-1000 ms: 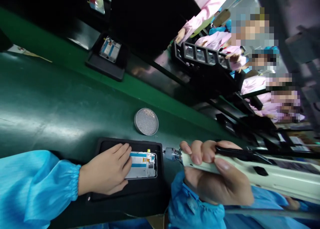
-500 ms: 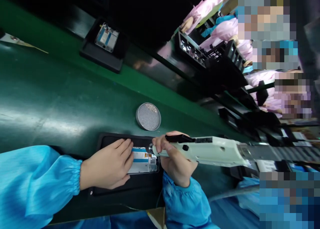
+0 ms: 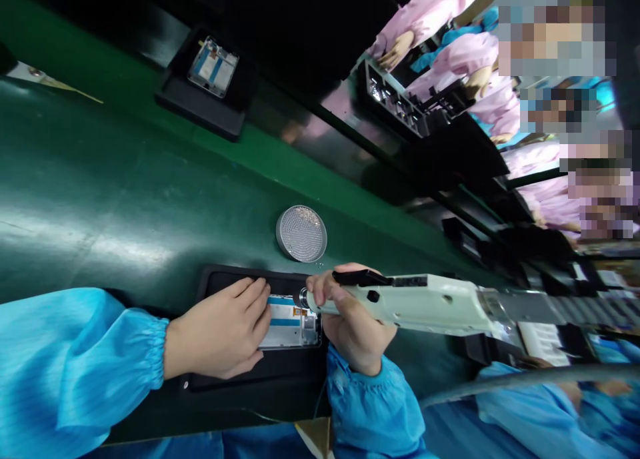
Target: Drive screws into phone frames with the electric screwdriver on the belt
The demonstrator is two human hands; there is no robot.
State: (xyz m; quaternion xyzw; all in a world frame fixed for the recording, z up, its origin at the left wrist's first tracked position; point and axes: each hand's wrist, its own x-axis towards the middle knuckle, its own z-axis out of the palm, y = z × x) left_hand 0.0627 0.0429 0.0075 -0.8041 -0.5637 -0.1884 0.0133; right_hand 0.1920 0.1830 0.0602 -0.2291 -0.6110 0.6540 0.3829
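Note:
My left hand lies over one end of a phone frame, its fingers stretched out and flat on it. The frame shows silver metal, blue strips and a small orange flex part, and it rests in a black tray. Wrapped in the fingers of my right hand is a pale green electric screwdriver with a black lever. The screwdriver's tip end is at the frame's upper edge; the very tip is hidden from me. Just beyond stands a round dish with a dimpled surface and small bits inside.
Several tiny bits lie beside the dish on the green bench. Another phone frame sits in a black tray farther back. A grey cable runs at the right. Co-workers in pink sleeves work across the line.
The view has shifted slightly, so the bench things sit a little farther right. My hands and the screwdriver keep their places on the frame. A co-worker's hand across the line has moved.

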